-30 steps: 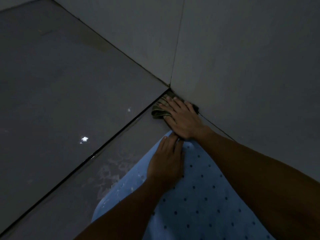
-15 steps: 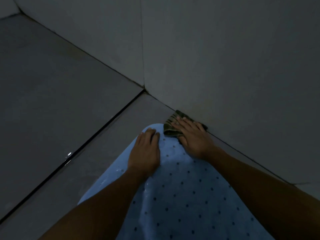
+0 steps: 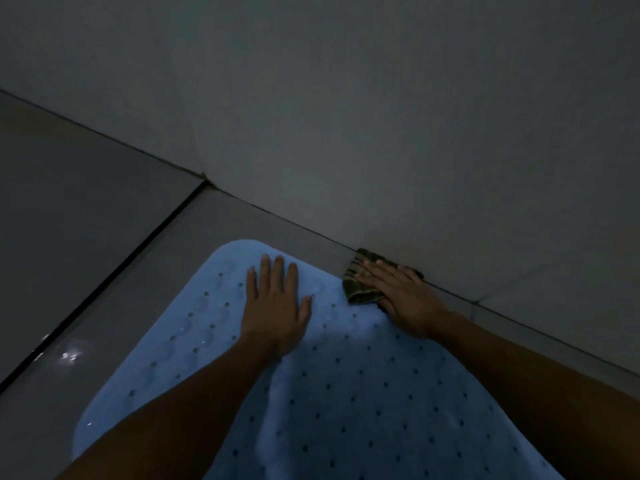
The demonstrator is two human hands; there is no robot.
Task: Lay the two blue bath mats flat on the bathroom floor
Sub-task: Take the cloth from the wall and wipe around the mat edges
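Note:
One blue bath mat point(image 3: 346, 403), dotted with small holes, lies on the grey floor tiles with its rounded far end toward the wall. My left hand point(image 3: 275, 306) presses flat on the mat near that far end, fingers straight. My right hand point(image 3: 398, 296) rests flat on a dark striped cloth point(image 3: 356, 289), which sits at the mat's right far edge against the foot of the wall. A second mat is not in view.
A grey tiled wall point(image 3: 381, 116) rises just beyond the mat. Dark grout lines point(image 3: 104, 289) cross the floor tiles point(image 3: 69, 220) to the left, with a few wet glints near the mat's left side. The light is dim.
The view has shifted left to right along the wall. My right hand slid the cloth along the wall's foot away from the corner, and my left hand moved farther onto the mat's far end.

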